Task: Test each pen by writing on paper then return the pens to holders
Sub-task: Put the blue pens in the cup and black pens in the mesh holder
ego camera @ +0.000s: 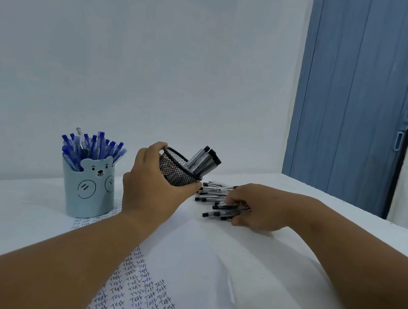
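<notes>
The left hand point(152, 181) grips a black mesh holder point(178, 168), its fingers curled round the far side and its thumb round the near side just under the rim. The holder is tilted, its mouth leaning toward the right, and whether its base touches the surface point(6, 210) cannot be told, since the hand hides it. A bunch of black-capped pens point(203, 161) stands in it, leaning out over the right side of the rim. Just to the right of the holder a heap of loose black pens point(211, 194) lies flat on the surface, most of them pointing left with their caps toward the holder. The right hand point(255, 208) rests on the near end of this heap, its fingers curled round a few pens point(223, 211) and closing on them against the surface; how many it holds cannot be told. To the left, well apart from both hands, a pale blue cup point(88, 188) with a bear face drawn on it stands upright and is full of blue pens point(91, 146), their caps fanning out above the rim. A white sheet of paper point(195, 263) lies on the surface beneath both forearms and reaches back to the foot of the cup; its near part is covered with rows of the handwritten word "test" in black and blue ink, and its right part is bare. Behind the surface is a plain white wall point(133, 52), and at the right stands a blue door point(357, 97).
</notes>
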A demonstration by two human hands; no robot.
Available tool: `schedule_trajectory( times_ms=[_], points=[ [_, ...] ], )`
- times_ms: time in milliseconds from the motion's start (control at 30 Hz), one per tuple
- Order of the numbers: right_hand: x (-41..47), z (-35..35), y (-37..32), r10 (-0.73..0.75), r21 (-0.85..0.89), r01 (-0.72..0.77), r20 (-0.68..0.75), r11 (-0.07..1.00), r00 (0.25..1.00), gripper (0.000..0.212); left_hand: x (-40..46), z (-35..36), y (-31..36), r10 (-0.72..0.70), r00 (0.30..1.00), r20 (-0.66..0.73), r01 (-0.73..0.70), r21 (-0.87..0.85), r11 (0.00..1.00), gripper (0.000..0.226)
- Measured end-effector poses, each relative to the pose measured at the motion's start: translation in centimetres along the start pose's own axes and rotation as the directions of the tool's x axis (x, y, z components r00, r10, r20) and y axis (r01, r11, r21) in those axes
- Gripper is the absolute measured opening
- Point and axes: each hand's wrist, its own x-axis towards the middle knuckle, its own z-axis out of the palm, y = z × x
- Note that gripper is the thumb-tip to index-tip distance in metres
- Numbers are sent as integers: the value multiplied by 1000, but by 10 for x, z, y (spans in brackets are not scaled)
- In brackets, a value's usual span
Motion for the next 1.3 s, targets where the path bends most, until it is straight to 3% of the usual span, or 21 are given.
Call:
schedule_trajectory(
  times_ms=[267,400,500,533,600,700,767,867,1000,1067,1167,1233,1300],
  points=[
    [-3,1,-9,8,-25,-8,18,1000,1000,11,0,1,-1,17,1000,-4,-17,-2,1000,94],
    [-4,1,-13,25,-48,-24,12,999,1000,18,0,0,-1,21,1000,-6,-21,-2,1000,94],
    [-5,1,-16,21,-20,-22,-54,1000,998,10,0,0,-1,24,1000,-9,-23,4,1000,94],
    [-6,-1,-17,25,4,-25,-96,1000,995,16,0,0,-2,25,1000,-13,-25,10,1000,94],
    [-6,-4,-19,40,159,-7,-208,987,977,17,0,0,-2,33,999,-24,-32,34,999,94],
    [-7,-13,-23,151,570,141,-435,809,888,19,1,0,-1,55,998,-33,-52,81,995,93],
    [-8,-19,-25,301,707,304,-593,638,746,16,1,0,-1,77,997,-31,-74,103,992,94],
    [-10,-30,-28,552,747,594,-643,299,531,9,-1,0,1,158,987,0,-157,142,977,92],
    [-13,-44,-35,760,648,749,-554,137,340,8,-4,5,8,293,955,52,-297,217,930,89],
    [-15,-49,-42,794,604,794,-515,69,323,9,-6,9,12,322,943,82,-332,236,913,91],
    [-13,-50,-58,780,598,800,-481,-42,401,7,-9,13,18,366,923,119,-384,248,889,93],
    [-8,-44,-69,741,663,748,-493,-19,456,7,-10,14,21,385,917,107,-400,241,884,92],
    [-3,-37,-77,696,727,682,-529,77,486,8,-10,15,23,392,915,98,-404,240,883,91]
  ],
)
